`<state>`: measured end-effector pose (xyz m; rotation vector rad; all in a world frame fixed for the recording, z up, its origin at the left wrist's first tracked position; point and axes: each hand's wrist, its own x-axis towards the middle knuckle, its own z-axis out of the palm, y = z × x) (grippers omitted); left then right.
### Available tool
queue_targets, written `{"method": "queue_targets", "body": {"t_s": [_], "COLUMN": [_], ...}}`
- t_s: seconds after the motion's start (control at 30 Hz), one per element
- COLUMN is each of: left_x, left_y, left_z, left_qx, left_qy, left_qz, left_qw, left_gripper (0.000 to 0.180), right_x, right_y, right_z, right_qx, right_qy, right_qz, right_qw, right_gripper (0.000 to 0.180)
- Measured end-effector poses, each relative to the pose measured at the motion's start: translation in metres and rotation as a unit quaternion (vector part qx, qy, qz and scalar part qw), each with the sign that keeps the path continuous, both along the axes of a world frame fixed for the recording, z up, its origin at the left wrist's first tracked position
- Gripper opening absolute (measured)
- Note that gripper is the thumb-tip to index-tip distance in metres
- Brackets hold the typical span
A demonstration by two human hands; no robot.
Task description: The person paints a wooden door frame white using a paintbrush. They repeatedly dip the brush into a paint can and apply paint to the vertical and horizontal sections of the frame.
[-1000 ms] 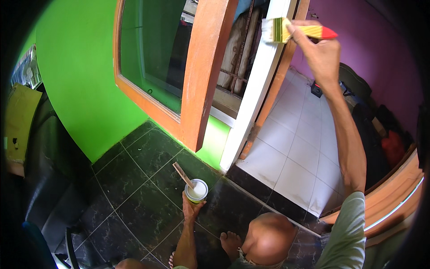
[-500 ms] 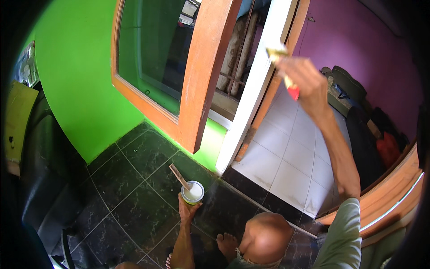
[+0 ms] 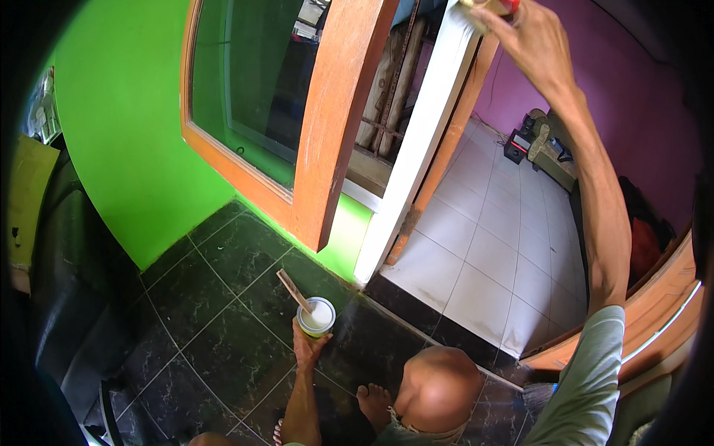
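Head view: paintbrush (image 3: 491, 6) and can (image 3: 332, 320) in hands (image 3: 539, 43)

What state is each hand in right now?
Left hand: closed around the paint can.
Right hand: closed on the paintbrush, partly cropped at the top edge.

Free room over white floor (image 3: 480, 230); orange sash (image 3: 336, 126) perhaps crowds white post (image 3: 416, 149).

Super bright green wall (image 3: 111, 149) on the left, dark marbled floor tiles (image 3: 230, 334) below it, plus some shiny black thing (image 3: 82, 290) near the left edge. Over on the right it's white floor tiles (image 3: 491, 256), a purple wall (image 3: 506, 85) and a little black box (image 3: 513, 151) with a red strip.
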<state>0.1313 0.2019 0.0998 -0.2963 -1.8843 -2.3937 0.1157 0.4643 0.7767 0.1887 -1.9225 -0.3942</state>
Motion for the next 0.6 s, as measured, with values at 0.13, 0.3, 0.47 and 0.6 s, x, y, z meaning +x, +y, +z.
{"method": "queue_targets", "body": {"t_s": [0.13,0.3,0.47,0.6], "left_x": [-0.003,-0.005,-0.003,0.001], "left_y": [0.001,0.000,0.003,0.002], "left_z": [-0.004,-0.007,0.009,0.012], "left_qx": [-0.052,-0.050,-0.055,-0.085], "left_qy": [0.015,0.016,0.023,0.029], "left_qz": [0.018,0.024,0.008,0.026], "left_qw": [0.998,0.998,0.998,0.996], "left_gripper": [0.096,0.098,0.097,0.097], "right_x": [-0.009,0.000,0.014,0.006], "right_y": [0.011,0.018,0.014,0.019], "right_z": [-0.001,-0.092,-0.171,-0.145], "right_qx": [0.242,0.308,0.178,-0.004], "right_qy": [0.127,-0.041,-0.233,-0.286], "right_qz": [0.037,0.029,0.103,0.107], "right_qw": [0.961,0.950,0.950,0.952], "right_gripper": [0.018,0.032,0.024,0.024]}}
